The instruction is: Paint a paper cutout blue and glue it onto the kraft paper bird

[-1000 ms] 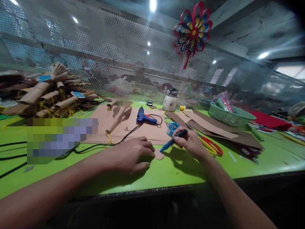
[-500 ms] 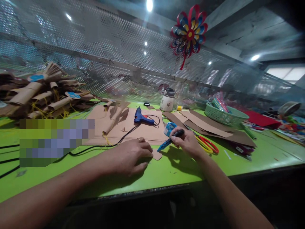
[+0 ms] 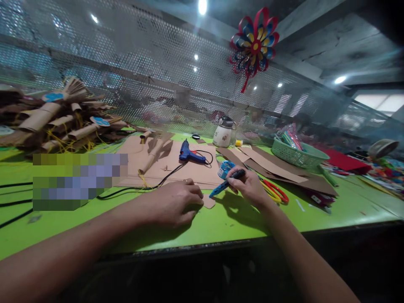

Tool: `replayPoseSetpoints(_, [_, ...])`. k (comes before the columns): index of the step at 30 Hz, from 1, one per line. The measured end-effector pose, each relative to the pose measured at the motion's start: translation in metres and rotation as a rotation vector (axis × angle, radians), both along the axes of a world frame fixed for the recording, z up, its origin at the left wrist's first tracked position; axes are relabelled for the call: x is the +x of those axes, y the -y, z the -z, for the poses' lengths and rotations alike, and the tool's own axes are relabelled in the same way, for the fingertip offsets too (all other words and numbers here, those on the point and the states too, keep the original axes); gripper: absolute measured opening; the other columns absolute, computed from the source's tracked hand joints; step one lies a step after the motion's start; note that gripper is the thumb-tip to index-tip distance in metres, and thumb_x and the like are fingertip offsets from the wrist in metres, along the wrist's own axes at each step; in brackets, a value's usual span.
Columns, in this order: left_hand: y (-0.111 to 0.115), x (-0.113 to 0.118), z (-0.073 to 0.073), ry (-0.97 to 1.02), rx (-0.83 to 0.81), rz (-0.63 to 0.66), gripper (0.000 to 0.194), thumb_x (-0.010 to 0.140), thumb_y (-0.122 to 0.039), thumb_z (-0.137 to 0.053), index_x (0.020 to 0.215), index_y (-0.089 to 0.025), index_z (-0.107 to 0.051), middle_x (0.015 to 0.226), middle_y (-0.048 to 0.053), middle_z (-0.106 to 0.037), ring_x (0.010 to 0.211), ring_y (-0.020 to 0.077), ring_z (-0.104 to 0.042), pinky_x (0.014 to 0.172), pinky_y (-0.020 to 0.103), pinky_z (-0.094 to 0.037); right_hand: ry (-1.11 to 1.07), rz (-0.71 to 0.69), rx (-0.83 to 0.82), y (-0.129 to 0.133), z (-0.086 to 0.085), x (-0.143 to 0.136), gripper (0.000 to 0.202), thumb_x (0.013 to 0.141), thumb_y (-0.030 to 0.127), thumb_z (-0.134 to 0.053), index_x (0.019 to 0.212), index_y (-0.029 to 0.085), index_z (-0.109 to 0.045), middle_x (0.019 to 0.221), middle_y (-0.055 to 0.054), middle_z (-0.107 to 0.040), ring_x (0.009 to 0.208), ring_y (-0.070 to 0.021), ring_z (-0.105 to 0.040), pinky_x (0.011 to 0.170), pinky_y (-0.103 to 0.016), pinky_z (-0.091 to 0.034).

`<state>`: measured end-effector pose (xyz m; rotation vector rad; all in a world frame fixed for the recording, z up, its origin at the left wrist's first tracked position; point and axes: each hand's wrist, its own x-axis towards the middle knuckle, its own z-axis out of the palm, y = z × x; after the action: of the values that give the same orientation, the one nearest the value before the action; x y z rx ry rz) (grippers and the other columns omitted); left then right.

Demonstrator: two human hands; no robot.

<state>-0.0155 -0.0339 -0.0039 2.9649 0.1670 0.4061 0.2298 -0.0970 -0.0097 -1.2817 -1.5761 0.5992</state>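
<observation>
A blue marker pen (image 3: 222, 185) with a black end is pinched in my right hand (image 3: 246, 185), slanting down to the left. Its tip is at a small brown cardboard piece (image 3: 209, 202) lying on the green table. My left hand (image 3: 178, 204) rests flat on the table, fingertips over the left side of that piece, partly hiding it. A round blue tin or tape roll (image 3: 226, 169) sits right behind the pen. Farther back, a blue glue gun (image 3: 190, 155) lies on a stack of brown cardboard sheets (image 3: 176, 174).
Red-and-yellow-handled scissors (image 3: 274, 191) lie right of my right hand. A white jar (image 3: 222, 134) and a green basket (image 3: 298, 156) stand behind. Rolled brown paper pieces (image 3: 41, 120) are heaped at left. A black cord (image 3: 132, 190) crosses the table (image 3: 151, 242) near my left hand.
The view has shifted slightly. Both hands keep nearly the same places, with the pen tip still at the cardboard piece.
</observation>
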Motion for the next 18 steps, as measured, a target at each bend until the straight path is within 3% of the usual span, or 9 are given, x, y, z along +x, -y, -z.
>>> replayPoseSetpoints(6, [0.0012,-0.0002,-0.0016,-0.014,-0.004,-0.006,0.018,0.081,-0.014,-0.053,0.09,-0.021,-0.067,0.094,0.005,-0.068,0.092,0.0229,-0.056,0.085,0.035,-0.043,0.007,-0.002,-0.012,-0.0001,0.0023,0.002,0.011,0.078,0.027,-0.059,0.077,0.017,-0.056,0.058,0.004,-0.048,0.049,-0.0097,-0.044,0.049,-0.026,-0.035])
replayPoseSetpoints(18, [0.0003,-0.0002,-0.0005,0.004,-0.026,0.006,0.023,0.079,-0.01,-0.052,0.091,-0.022,-0.067,0.096,0.005,-0.068,0.092,0.0223,-0.057,0.084,0.035,-0.043,0.016,-0.007,0.006,0.0007,0.0031,0.002,0.009,0.078,0.027,-0.06,0.077,0.018,-0.057,0.058,0.004,-0.049,0.051,-0.0105,-0.045,0.05,-0.026,-0.036])
